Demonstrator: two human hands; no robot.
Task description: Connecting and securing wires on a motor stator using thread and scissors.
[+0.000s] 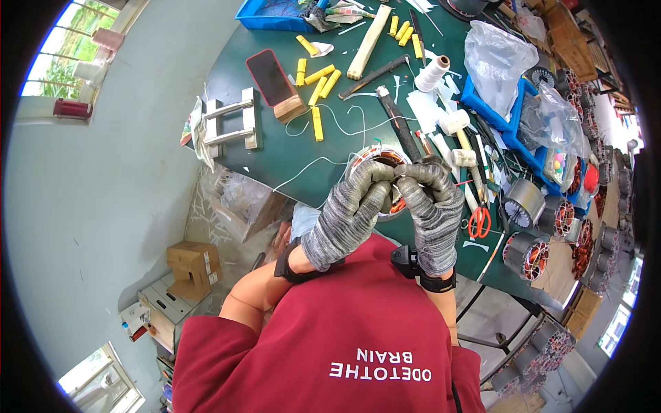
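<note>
Both gloved hands met over the copper-wound stator (383, 164) at the green table's (275, 148) near edge: left hand (351, 210) and right hand (432, 206) pinched closed on its windings; red-handled scissors (479, 221) lay at three o'clock.

Green table (275, 148): yellow sticks (318, 82), phone (268, 74), thread spool (432, 74), scissors (479, 221), blue tray (272, 17).

On the green tabletop (275, 148) lies a red phone (269, 76) on a wood block (290, 109), with yellow pieces (317, 81) just beside it. A white thread spool (432, 73), red scissors (480, 221) and blue trays (506, 124) are near. A cardboard box (193, 268) stands on the floor.
</note>
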